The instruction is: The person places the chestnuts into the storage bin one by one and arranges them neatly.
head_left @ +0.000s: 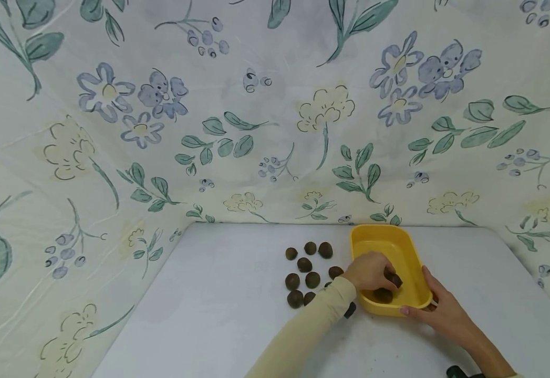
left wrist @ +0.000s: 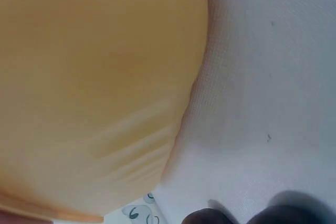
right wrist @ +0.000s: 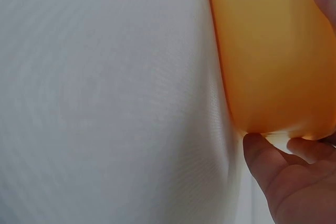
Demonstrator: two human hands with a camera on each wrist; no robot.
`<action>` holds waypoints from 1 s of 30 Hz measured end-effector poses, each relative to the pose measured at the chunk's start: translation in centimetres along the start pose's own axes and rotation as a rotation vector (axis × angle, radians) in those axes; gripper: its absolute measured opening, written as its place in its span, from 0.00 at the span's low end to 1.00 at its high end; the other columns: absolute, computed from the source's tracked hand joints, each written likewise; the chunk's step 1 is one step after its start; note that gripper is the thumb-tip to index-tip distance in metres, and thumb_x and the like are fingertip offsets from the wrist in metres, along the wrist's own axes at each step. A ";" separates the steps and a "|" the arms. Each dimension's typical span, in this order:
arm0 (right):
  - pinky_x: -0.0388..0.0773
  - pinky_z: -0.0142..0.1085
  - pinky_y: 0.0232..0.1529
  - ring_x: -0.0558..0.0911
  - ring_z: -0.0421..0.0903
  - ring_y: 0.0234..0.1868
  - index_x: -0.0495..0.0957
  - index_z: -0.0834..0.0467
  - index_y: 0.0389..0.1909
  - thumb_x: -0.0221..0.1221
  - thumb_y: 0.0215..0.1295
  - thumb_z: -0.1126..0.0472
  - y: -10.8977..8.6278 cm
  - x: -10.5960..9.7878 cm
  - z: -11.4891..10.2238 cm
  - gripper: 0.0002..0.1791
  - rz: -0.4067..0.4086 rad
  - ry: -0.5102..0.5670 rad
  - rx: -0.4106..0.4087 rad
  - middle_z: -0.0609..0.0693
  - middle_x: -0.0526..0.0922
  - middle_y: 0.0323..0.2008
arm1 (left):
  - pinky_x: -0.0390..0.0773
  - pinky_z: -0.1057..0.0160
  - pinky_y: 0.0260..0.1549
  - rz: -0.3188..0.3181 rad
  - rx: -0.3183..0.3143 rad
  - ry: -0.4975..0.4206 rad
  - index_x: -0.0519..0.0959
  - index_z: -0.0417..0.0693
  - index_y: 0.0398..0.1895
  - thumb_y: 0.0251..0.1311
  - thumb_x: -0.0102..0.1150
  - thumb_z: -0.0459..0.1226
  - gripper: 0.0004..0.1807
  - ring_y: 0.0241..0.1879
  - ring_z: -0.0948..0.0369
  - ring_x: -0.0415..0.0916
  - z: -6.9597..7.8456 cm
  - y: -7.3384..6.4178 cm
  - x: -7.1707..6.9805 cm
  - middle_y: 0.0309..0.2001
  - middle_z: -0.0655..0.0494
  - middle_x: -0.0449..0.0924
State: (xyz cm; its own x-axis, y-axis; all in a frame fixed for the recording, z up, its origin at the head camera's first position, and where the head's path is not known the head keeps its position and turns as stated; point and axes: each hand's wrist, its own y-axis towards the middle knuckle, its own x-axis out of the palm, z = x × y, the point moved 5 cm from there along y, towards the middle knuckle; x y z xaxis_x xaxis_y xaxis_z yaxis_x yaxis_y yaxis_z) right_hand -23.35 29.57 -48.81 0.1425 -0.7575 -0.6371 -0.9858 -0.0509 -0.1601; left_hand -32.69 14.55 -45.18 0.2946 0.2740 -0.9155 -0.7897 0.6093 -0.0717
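A yellow plastic tray (head_left: 414, 262) stands on the white table, at the right in the head view. My left hand (head_left: 371, 270) reaches over its left wall, and its fingers curl round a dark brown ball (head_left: 394, 279), fruit-like or nut-like. Just under those fingers a second brown ball (head_left: 382, 296) lies on the tray floor. My right hand (head_left: 445, 310) grips the tray's near right corner, thumb at the front rim and fingers along the right side. In the right wrist view, fingertips (right wrist: 254, 145) touch the tray wall (right wrist: 273, 66). The tray's outer wall (left wrist: 105, 77) fills much of the left wrist view.
Left of the tray, several similar brown balls (head_left: 304, 264) lie in loose rows on the table (head_left: 218, 304). My left sleeve (head_left: 308, 336) partly hides the nearest ones. Flower-printed cloth (head_left: 275, 105) hangs behind the table and along its sides.
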 end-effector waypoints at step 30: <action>0.71 0.57 0.69 0.55 0.74 0.78 0.28 0.59 0.82 0.70 0.62 0.38 0.2 0.0 0.2 0.69 -0.001 0.000 0.011 0.71 0.41 0.82 | 0.74 0.78 0.37 -0.045 -0.019 0.032 0.90 0.61 0.49 0.54 0.78 0.52 0.20 0.34 0.73 0.73 0.2 0.2 0.3 0.42 0.72 0.89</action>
State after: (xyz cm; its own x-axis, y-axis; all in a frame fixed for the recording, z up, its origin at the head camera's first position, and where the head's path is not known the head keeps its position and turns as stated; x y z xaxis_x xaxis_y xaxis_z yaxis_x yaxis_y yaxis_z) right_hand -23.53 29.63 -49.00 0.1434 -0.7574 -0.6371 -0.9847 -0.0445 -0.1686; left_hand -32.64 14.87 -45.44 0.3132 0.2223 -0.9233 -0.7863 0.6060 -0.1208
